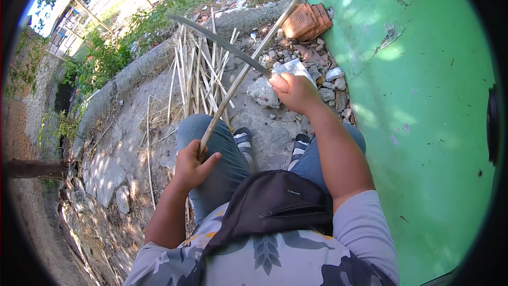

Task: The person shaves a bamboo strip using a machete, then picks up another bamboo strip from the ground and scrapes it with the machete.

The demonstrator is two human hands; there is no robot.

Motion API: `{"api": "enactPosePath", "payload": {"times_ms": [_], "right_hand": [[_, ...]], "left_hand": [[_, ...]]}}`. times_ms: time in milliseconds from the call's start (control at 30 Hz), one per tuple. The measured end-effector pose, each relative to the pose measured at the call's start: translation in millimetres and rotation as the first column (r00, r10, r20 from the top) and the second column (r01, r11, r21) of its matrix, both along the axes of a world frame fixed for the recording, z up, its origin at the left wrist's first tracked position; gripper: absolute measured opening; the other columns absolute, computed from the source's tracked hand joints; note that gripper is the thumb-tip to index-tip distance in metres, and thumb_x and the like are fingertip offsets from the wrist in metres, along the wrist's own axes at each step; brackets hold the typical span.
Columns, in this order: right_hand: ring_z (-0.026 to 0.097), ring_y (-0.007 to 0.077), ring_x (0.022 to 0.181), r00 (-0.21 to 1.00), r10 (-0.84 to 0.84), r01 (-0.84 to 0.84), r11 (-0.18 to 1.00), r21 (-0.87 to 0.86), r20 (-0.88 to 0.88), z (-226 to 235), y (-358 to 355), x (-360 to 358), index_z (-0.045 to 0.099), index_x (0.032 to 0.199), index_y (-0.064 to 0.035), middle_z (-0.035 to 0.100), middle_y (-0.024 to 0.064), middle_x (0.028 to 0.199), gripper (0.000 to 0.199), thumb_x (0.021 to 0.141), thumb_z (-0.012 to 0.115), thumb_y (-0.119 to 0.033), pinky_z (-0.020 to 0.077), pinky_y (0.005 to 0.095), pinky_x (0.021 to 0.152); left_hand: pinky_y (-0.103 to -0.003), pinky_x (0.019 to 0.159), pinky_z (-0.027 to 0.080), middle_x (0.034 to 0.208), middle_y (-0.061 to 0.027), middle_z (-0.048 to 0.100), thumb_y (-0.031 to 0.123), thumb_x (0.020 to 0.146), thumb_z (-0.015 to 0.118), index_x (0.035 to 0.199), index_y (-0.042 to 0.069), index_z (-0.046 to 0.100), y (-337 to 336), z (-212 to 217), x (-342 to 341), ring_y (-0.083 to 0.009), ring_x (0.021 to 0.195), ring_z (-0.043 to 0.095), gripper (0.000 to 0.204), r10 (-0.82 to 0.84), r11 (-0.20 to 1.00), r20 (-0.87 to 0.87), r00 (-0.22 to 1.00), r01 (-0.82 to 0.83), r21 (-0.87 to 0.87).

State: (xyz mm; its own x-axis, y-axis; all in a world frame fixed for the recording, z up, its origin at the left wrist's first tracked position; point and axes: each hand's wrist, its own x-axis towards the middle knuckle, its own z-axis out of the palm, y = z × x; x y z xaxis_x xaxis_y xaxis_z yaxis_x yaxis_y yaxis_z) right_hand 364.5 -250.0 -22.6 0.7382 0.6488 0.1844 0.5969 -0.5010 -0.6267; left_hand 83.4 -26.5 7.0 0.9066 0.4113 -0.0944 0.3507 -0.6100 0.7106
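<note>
The left hand [193, 165] was closed around the lower end of a long bamboo stick [253, 62], gripping it just above the left knee. The stick's long axis ran diagonally, from that hand up and to the right, its far tip pointing toward the stack of red roof tiles [307, 20] at the foot of the green wall [423, 100]. The right hand [293, 91] was closed around the handle of a machete [222, 43], arm stretched forward with the wrist turned inward. The dark, slightly curved blade pointed up and to the left, away from the wall, and crossed over the stick near its middle; the blade looked to be resting on it, though contact was hard to tell. Beyond the blade, a bundle of thin split bamboo strips [198, 71] lay lengthwise on the stone ground [106, 169], near the curb. A crumpled whitish bag [290, 68] sat among rubble just behind the right hand. A black sling bag [275, 204] hung across the person's chest.
</note>
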Motion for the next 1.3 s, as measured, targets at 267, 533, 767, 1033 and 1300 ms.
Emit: {"api": "enactPosePath", "payload": {"times_ms": [267,533,767,1033,1300], "right_hand": [[0.069,0.0413,0.081,0.988,0.153,-0.149,0.984,-0.101,0.034,7.1,3.5,-24.5,0.066,0.092,-0.0112,0.070,0.0154,0.082,0.023,0.081,0.076,-0.028,0.0531,0.0489,0.070],[0.070,0.0371,0.079,1.000,0.030,-0.030,0.999,0.023,-0.005,-12.9,-2.0,5.5,0.069,0.099,-0.0093,0.072,0.0164,0.085,0.027,0.083,0.076,-0.031,0.0540,0.0464,0.070],[0.070,0.0381,0.080,0.969,0.221,-0.204,0.967,-0.150,0.107,-4.6,3.9,-19.8,0.070,0.096,-0.0126,0.071,0.0154,0.081,0.021,0.082,0.074,-0.027,0.0539,0.0491,0.070],[0.069,0.0375,0.080,0.991,0.048,-0.056,0.997,-0.059,-0.127,-1.5,-0.1,-2.9,0.071,0.096,-0.0120,0.070,0.0158,0.080,0.019,0.082,0.073,-0.025,0.0529,0.0475,0.071],[0.070,0.0380,0.081,0.985,0.169,-0.162,0.974,-0.160,0.027,-2.8,13.9,-28.5,0.070,0.097,-0.0116,0.072,0.0156,0.084,0.023,0.082,0.074,-0.028,0.0549,0.0488,0.075]], "left_hand": [[-0.029,0.051,0.037,0.061,0.0000,0.049,0.029,0.082,0.087,0.085,0.002,0.056,1.7,1.7,-1.6,-0.0083,0.056,0.041,0.041,0.017,1.000,-0.022,1.000,-0.018,-0.026],[-0.030,0.049,0.035,0.059,0.0003,0.047,0.028,0.082,0.086,0.085,0.003,0.055,1.0,-3.1,-2.4,-0.0081,0.055,0.039,0.040,0.020,0.999,0.041,0.999,-0.018,-0.041],[-0.031,0.050,0.036,0.059,-0.0017,0.049,0.027,0.083,0.086,0.086,0.003,0.055,-1.7,0.3,-0.2,-0.0091,0.055,0.041,0.039,0.033,0.999,-0.004,0.999,-0.033,0.002],[-0.029,0.051,0.034,0.060,0.0014,0.047,0.027,0.084,0.084,0.089,0.003,0.056,-2.7,4.1,0.3,-0.0080,0.056,0.039,0.037,-0.002,1.000,-0.035,0.999,0.002,-0.018],[-0.033,0.050,0.038,0.058,-0.0033,0.050,0.033,0.080,0.086,0.087,0.001,0.058,-1.3,6.3,2.2,-0.0128,0.052,0.044,0.043,-0.006,0.999,-0.064,0.998,0.009,0.046]]}}
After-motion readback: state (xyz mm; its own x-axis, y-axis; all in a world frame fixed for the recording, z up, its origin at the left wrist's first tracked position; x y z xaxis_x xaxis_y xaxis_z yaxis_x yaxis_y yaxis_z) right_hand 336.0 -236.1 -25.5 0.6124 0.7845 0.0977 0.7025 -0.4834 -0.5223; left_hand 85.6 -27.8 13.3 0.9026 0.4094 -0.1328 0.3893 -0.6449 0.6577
